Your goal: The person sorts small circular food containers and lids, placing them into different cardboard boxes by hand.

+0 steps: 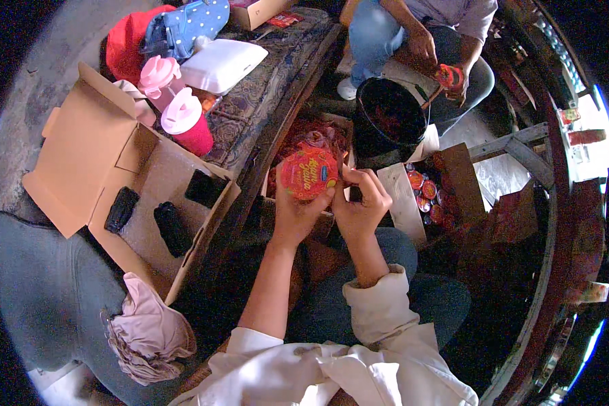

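My left hand (296,215) is closed on a round red packet (310,172) with yellow and green print, its printed face turned up toward me. At the packet's right edge my right hand (360,201) has its fingers bent and pinched together; its fingertips are partly hidden. Just beyond the packet sits an open box (348,128) of reddish crumpled material, mostly covered by my hands. To the right, an open carton (399,196) holds several small round red-topped containers (423,191).
Across from me a person (419,40) holds a red item over a black bucket (392,115). At left stands an open cardboard box (88,149) with black bundles (172,229). Pink-lidded cups (183,111) and a white foam box (223,65) rest on a patterned bench. A pink cloth (149,331) lies nearby.
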### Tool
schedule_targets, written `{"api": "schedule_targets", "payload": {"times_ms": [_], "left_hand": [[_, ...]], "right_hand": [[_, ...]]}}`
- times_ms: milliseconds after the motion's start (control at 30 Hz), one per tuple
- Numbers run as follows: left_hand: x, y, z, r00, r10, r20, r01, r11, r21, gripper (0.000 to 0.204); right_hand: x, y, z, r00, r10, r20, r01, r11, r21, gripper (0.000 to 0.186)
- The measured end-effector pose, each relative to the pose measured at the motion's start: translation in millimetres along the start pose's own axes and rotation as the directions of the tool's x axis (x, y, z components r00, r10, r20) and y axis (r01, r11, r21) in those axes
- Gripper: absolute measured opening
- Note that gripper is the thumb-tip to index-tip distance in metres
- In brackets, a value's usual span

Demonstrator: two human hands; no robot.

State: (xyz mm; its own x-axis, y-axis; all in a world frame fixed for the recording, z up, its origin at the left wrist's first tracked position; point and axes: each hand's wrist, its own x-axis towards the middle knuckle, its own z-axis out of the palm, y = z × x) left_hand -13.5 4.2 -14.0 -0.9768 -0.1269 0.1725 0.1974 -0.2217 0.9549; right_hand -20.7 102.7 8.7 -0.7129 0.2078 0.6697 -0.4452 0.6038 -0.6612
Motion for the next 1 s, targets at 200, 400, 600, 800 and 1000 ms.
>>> {"api": "schedule_targets", "payload": {"times_ms": [200,400,600,800,1000], "left_hand": [[0.5,0.7,-1.4,0.999,-0.040,-0.003,0.040,0.999,-0.016,0.059],[3.8,4.2,-4.8,0.999,-0.054,0.001,0.054,0.999,-0.009,0.059],[2.0,3.1,-1.0,0.999,-0.003,0.050,0.000,0.999,0.050,0.057],[1.1,10.1,-0.6,0.998,-0.047,0.052,0.050,0.997,-0.055,0.055],[1.9,6.1,-1.5,0.994,-0.047,0.103,0.047,0.999,0.002,0.058]], "right_hand": [[-1.4,1.4,-0.6,0.999,0.027,0.018,-0.027,1.000,0.016,0.023],[-2.5,0.1,-1.3,0.997,0.034,0.064,-0.034,0.999,0.000,0.020],[0.9,2.5,-6.0,0.993,0.093,0.073,-0.095,0.995,0.016,0.020],[1.1,4.7,-7.9,0.995,0.065,0.077,-0.068,0.997,0.039,0.020],[4.7,4.1,-10.9,0.992,0.080,0.101,-0.081,0.997,0.009,0.020]]}}
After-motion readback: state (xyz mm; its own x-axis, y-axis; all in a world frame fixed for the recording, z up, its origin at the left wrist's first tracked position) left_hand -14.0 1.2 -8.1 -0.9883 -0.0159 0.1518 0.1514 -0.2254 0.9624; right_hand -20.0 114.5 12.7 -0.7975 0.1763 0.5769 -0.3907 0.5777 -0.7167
